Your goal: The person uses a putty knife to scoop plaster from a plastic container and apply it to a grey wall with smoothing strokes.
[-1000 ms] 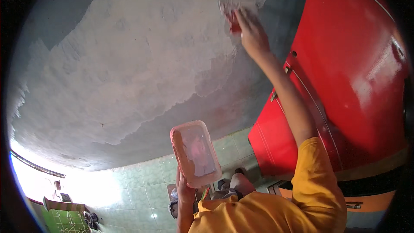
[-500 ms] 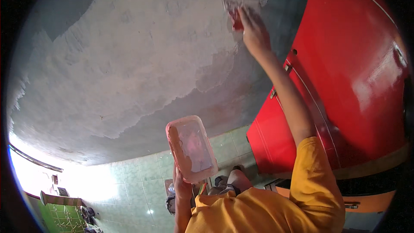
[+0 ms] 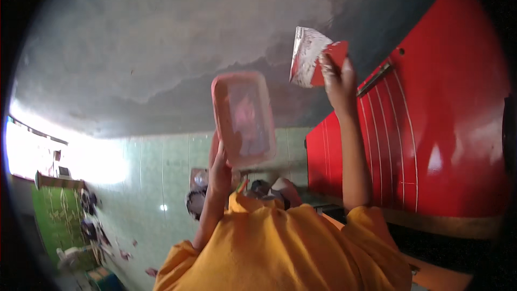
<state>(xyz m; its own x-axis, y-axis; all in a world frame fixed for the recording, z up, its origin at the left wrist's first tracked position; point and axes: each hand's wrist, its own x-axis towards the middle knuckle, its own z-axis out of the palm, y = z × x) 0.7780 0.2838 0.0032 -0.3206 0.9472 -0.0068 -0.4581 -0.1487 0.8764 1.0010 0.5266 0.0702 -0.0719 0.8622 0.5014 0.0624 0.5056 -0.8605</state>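
Observation:
My left hand [image 3: 219,171] grips a shallow rectangular pinkish plastic tub [image 3: 229,134] by its lower left edge. The tub is tilted so that its inside shows, with greyish paste smeared in it and a pink patch at the middle. In my right hand [image 3: 342,87] is a putty knife [image 3: 308,56] with a red grip and a wide blade coated in whitish paste. Fingers and thumb close around the red part. The blade is held to the right of the tub, in front of the grey wall [image 3: 161,37], which carries a lighter coat with a ragged edge.
A glossy red cabinet [image 3: 452,145] with a long handle stands close on my right. Pale green tiles [image 3: 161,178] lie below the wall. At the far left are a bright window [image 3: 32,148] and a green panel [image 3: 59,215] near several small objects.
My right hand has come down off the wall with the putty knife, whose pasted blade now shows fully. The tub sits higher in view, and the view itself has shifted.

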